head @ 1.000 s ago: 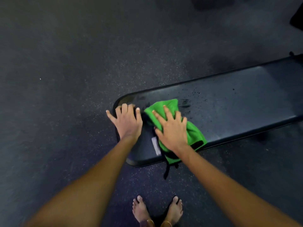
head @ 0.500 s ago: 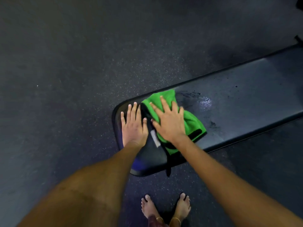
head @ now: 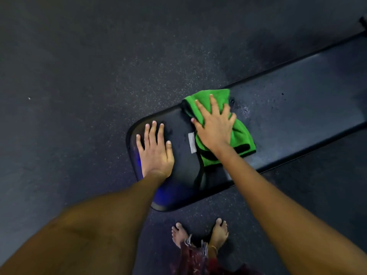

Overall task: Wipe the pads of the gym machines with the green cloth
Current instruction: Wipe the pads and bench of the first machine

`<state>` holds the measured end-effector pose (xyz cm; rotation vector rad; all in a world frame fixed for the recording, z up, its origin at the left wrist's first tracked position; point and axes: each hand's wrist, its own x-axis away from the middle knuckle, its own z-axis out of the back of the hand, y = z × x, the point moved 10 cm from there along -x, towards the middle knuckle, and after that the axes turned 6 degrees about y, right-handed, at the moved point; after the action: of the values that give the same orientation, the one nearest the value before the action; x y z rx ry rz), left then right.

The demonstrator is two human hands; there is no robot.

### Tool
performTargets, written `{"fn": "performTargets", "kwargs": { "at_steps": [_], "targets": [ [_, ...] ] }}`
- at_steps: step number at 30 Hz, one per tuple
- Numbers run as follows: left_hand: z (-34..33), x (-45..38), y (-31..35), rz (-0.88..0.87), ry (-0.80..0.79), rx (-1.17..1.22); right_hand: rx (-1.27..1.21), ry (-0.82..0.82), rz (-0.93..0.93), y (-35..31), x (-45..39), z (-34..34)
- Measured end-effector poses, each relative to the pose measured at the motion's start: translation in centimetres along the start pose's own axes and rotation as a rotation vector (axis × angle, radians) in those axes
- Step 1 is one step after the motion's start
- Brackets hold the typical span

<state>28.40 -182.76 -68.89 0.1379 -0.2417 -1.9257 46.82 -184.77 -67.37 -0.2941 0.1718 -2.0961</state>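
A long black bench pad (head: 294, 116) runs from the lower middle of the head view up to the right edge. The green cloth (head: 241, 136), with a black trim and a white label, lies bunched on the pad near its rounded end. My right hand (head: 215, 127) presses flat on the cloth with fingers spread. My left hand (head: 155, 149) rests flat on the bare pad at its rounded end, fingers straight, a short gap left of the cloth. Small wet specks show on the pad right of the cloth.
Dark speckled rubber floor (head: 89, 76) surrounds the pad on all sides. My bare feet (head: 200, 233) stand on the floor just below the pad's rounded end. A dark machine part (head: 363, 22) shows at the top right corner.
My right hand has slid the cloth to the right along the pad, away from my left hand. My left hand stays flat on the pad's end, fingers now straight.
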Motion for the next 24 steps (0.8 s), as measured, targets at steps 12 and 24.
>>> {"fn": "performTargets", "kwargs": {
  "at_steps": [12, 24],
  "targets": [
    [0.0, 0.0, -0.2, 0.009, 0.006, -0.011, 0.030, -0.033, -0.103, 7.7, 0.7, 1.4],
    [0.0, 0.0, -0.3, 0.006, 0.014, -0.019, 0.202, -0.114, 0.421, 1.5, 8.0, -1.1]
  ]
}}
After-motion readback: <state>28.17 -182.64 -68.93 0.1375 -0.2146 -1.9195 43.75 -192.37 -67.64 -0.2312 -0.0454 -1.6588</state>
